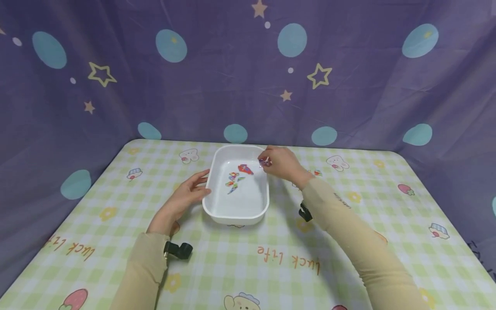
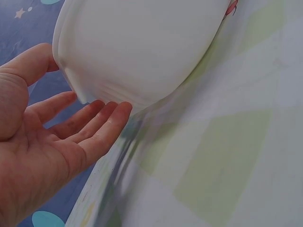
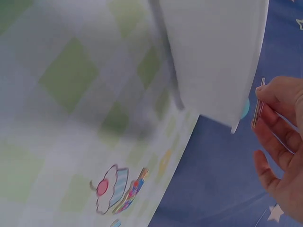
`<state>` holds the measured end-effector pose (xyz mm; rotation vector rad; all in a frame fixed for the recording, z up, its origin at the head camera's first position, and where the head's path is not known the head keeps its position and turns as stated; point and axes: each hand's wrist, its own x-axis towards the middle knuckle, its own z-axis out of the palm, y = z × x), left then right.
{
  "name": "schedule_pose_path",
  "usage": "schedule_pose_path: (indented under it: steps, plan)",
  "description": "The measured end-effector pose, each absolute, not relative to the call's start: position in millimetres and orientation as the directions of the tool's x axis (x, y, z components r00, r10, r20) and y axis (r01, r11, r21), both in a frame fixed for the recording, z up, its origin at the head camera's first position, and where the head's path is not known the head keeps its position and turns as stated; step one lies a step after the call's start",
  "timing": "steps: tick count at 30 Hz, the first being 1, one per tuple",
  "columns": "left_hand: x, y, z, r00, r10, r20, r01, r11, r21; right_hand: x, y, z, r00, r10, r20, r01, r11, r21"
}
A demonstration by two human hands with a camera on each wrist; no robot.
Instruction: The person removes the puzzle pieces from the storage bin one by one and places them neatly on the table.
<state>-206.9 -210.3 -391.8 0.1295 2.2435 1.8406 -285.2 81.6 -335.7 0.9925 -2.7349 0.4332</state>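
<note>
A white rectangular basin point(image 1: 236, 211) stands on the table, several small flat colourful pieces point(image 1: 233, 184) and a larger red one point(image 1: 245, 169) lying on its floor. My left hand point(image 1: 186, 196) holds the basin at its left side; in the left wrist view the thumb touches the rim and the fingers lie against the wall below. Over the basin's right rim, my right hand point(image 1: 283, 161) pinches a small flat clear piece with purple colouring point(image 1: 265, 162) between thumb and fingers. Edge-on in the right wrist view, that piece point(image 3: 258, 104) looks thin; its exact kind is unclear.
Beyond the right wrist, another small colourful piece point(image 1: 317, 173) lies on the table; a long multicoloured piece point(image 3: 132, 191) shows on the cloth in the right wrist view. A green-checked cloth point(image 1: 217, 275) covers the table. Purple curtain point(image 1: 232, 86) hangs behind.
</note>
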Motion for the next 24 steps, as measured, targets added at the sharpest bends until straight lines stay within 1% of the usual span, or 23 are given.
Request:
schedule_pose_path:
  steps: [5,11,19,24]
  plan:
    - [-207,-211,-392,-0.970,0.212,-0.122,-0.077,0.208,0.975,-287,94,-337,-0.757,-0.573,0.314,-0.643,0.737,-0.209]
    - [-206,-210,-390,-0.969,0.214,-0.124,-0.077,0.215,0.974,-285,108,-336,-0.777,-0.540,0.324,-0.619,0.751,-0.232]
    - [-207,-210,-391,-0.969,0.216,-0.124,-0.076,0.216,0.973,-287,130,-344,-0.827,-0.492,0.274,-0.556,0.790,-0.259]
    - [-207,-211,-391,-0.967,0.226,-0.118,-0.070,0.210,0.975,-286,145,-350,-0.859,-0.454,0.238,-0.509,0.808,-0.296]
